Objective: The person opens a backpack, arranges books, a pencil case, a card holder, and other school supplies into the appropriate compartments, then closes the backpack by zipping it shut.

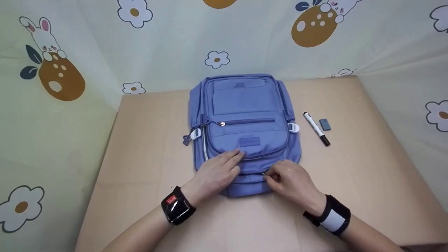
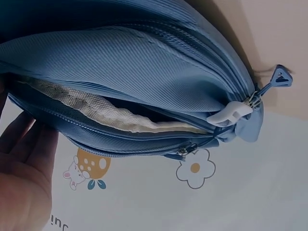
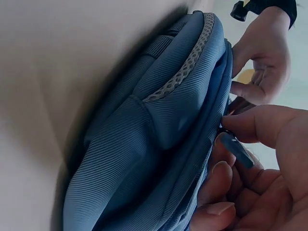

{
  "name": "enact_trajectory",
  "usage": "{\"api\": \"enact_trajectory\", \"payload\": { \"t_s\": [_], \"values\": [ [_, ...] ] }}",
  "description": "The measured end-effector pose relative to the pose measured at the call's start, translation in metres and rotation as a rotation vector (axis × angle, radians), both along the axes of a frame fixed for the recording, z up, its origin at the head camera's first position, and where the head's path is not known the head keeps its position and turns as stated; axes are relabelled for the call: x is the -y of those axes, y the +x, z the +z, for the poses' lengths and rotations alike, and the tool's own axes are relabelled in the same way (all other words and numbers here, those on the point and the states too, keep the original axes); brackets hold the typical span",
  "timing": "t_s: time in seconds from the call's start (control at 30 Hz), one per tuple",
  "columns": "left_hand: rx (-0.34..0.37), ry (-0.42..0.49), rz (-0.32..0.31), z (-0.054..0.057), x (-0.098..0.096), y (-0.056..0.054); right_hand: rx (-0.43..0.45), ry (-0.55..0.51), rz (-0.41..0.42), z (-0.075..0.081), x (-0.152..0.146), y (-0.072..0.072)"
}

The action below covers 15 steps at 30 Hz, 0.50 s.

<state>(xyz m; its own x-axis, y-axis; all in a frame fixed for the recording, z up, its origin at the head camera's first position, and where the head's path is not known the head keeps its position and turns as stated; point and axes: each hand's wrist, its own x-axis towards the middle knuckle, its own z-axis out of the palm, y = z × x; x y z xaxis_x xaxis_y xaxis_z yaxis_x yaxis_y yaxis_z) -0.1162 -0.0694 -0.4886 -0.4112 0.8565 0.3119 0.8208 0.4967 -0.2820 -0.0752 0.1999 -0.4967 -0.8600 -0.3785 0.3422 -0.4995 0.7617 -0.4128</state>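
Note:
A blue backpack [image 1: 245,99] lies front side up on the table, its lower end towards me. My left hand [image 1: 215,175] rests on the lower front with fairly straight fingers, just below a fabric patch [image 1: 250,141]. With thumb and fingers, my right hand [image 1: 292,180] pinches a small blue zipper pull [image 3: 237,150] near the bottom end. In the left wrist view, a gap in the bag shows pale lining [image 2: 108,110], near a white buckle [image 2: 231,113]. Another zipper slider [image 1: 221,124] sits at the left end of the front pocket's zipper.
Right of the backpack lie a white marker [image 1: 316,128] with black ends and a small grey-blue block [image 1: 324,124]. The tan tabletop [image 1: 147,140] meets a patterned cloth [image 1: 175,45] at the back and sides. A dangling pull [image 1: 186,140] sticks out from the bag's left side.

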Motion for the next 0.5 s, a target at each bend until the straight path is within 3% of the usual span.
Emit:
{"api": "enact_trajectory", "payload": {
  "t_s": [0.33, 0.5],
  "values": [
    [-0.014, 0.062, -0.02, 0.0, 0.048, 0.0, -0.007, -0.028, -0.014, 0.001, -0.003, 0.003],
    [-0.03, 0.115, -0.019, -0.003, 0.056, -0.006, 0.003, -0.018, -0.044, 0.0, -0.005, 0.002]
  ]
}}
